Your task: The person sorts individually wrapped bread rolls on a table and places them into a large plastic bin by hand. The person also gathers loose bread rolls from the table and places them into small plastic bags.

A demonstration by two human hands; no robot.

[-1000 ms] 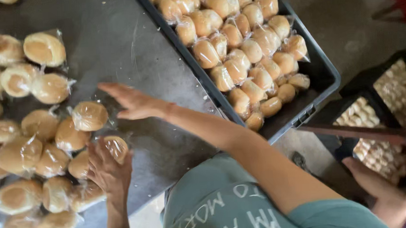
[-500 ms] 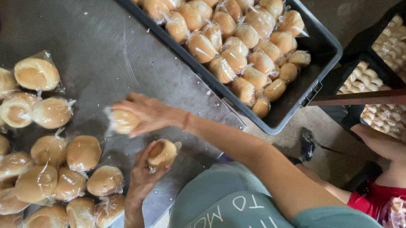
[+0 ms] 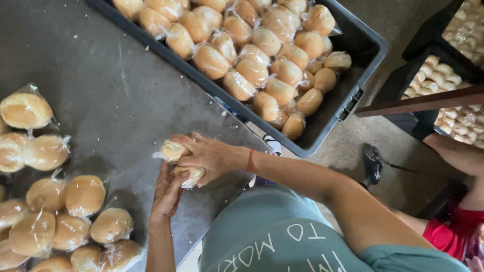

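Below, a dark grey table [image 3: 112,87] is seen, with wrapped buns [image 3: 64,217] heaped at its left and a grey crate [image 3: 359,63] of buns at its edge. Both hands are brought together near the table edge: the right hand [image 3: 212,154] is closed over one bagged bun [image 3: 174,150], the left hand [image 3: 167,192] apparently cups a second bun [image 3: 191,176]. Since half a second ago, the hands have been drawn closer, the buns now touching.

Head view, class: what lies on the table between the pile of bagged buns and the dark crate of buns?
The two hands, holding two bagged buns; otherwise bare grey table.
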